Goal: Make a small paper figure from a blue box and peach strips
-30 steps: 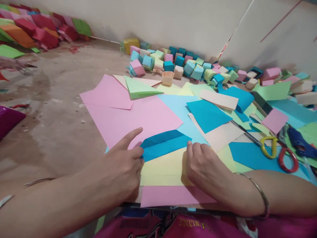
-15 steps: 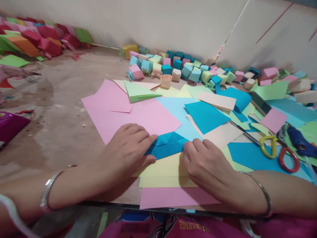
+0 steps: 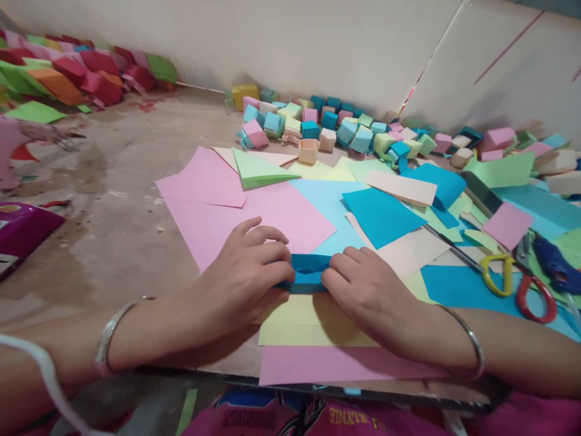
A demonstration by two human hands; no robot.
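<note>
Nearest, at the board's edge, we list one pink strip (image 3: 336, 365), flat, and beyond it yellow paper (image 3: 290, 334), also flat. Over the yellow, between the two hands: one blue folded paper (image 3: 311, 282), its left end gripped by the left hand (image 3: 254, 266), its right end by the right hand (image 3: 361, 278), fingers closed on both. We judge it part-made: doubled into a narrow form with its sides raised, not yet a closed shape. Next outward, pink sheets (image 3: 272, 212) and a blue sheet (image 3: 384, 218), both apparently unworked; to the right, yellow-handled scissors (image 3: 467, 258) and red-handled scissors (image 3: 526, 283), both lying idle. Farther, one green sheet (image 3: 258, 172), folded over. Behind it, one peach box (image 3: 308, 152), open-topped; we cannot tell whether it holds anything. Last, along the wall (image 3: 295, 36), many small paper cubes (image 3: 310, 129), seemingly finished, their insides mostly hidden from us.
</note>
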